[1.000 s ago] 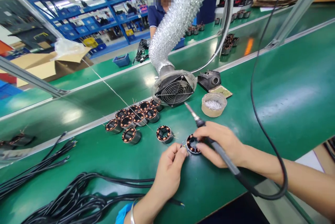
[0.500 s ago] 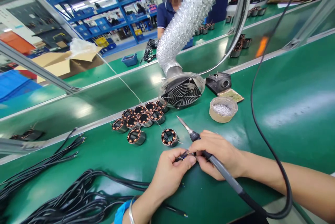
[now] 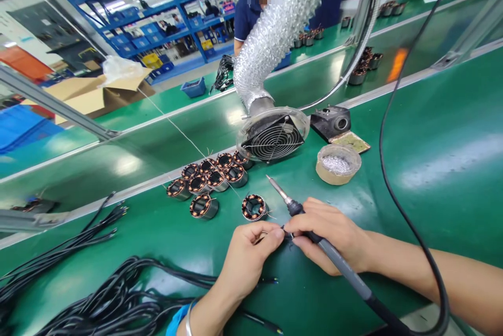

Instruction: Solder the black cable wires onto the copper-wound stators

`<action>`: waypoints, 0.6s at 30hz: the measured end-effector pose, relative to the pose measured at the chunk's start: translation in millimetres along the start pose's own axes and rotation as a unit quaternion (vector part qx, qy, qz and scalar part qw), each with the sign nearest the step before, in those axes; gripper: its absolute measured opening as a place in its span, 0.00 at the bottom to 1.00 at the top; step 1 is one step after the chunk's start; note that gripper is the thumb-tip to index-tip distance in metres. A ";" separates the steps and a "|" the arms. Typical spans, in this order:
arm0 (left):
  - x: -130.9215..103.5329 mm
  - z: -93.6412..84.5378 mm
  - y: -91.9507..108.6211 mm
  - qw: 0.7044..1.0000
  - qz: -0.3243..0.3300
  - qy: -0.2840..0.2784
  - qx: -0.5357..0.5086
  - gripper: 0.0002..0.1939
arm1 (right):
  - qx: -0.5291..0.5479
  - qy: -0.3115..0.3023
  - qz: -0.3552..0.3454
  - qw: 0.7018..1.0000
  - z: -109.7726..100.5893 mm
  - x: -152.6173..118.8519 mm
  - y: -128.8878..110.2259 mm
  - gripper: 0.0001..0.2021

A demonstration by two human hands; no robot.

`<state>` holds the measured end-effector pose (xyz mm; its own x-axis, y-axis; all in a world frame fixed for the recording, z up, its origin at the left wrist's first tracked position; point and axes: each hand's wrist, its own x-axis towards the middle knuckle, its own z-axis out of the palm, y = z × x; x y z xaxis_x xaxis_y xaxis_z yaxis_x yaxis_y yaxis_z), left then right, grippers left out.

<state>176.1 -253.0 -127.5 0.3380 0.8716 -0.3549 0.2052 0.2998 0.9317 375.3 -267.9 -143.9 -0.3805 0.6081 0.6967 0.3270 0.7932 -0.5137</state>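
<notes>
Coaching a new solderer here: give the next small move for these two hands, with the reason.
Probably swing the soldering iron tip down to the wire ends pinched between the left hand and right hand: the tip points up and away, off the joint.

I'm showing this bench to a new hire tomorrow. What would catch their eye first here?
Probably the silvery ribbed extraction hose dropping to a round fan guard at the middle of the green bench. In front, the right hand grips a soldering iron while the left hand pinches fine wires, beside a cluster of copper-wound stators.
</notes>
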 end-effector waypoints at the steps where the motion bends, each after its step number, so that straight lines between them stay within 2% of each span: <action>1: 0.5 1.8 2.6 1.000 0.001 -0.007 0.012 0.14 | 0.001 -0.001 0.003 1.000 0.3 -0.7 -0.1 0.14; 6: -1.8 5.2 11.5 0.997 0.026 -0.043 0.055 0.13 | 0.010 0.000 0.016 1.000 -0.2 -1.2 -2.6 0.15; 11: -4.2 3.3 8.8 0.992 0.062 -0.028 0.106 0.14 | 0.013 0.020 0.050 0.998 -2.8 3.9 -5.6 0.19; 15: -4.1 2.0 4.8 0.991 0.092 -0.033 0.093 0.16 | 0.016 -0.002 0.073 0.997 -2.5 6.9 -6.7 0.16; 18: -4.3 2.9 3.0 0.992 0.086 -0.018 0.087 0.15 | 0.014 0.008 0.085 0.996 -1.1 6.6 -8.2 0.17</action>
<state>177.9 -257.0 -123.4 0.4144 0.8883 -0.1982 0.2961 0.0744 0.9523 371.0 -270.4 -134.5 -0.3068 0.7337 0.6063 0.3610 0.6791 -0.6392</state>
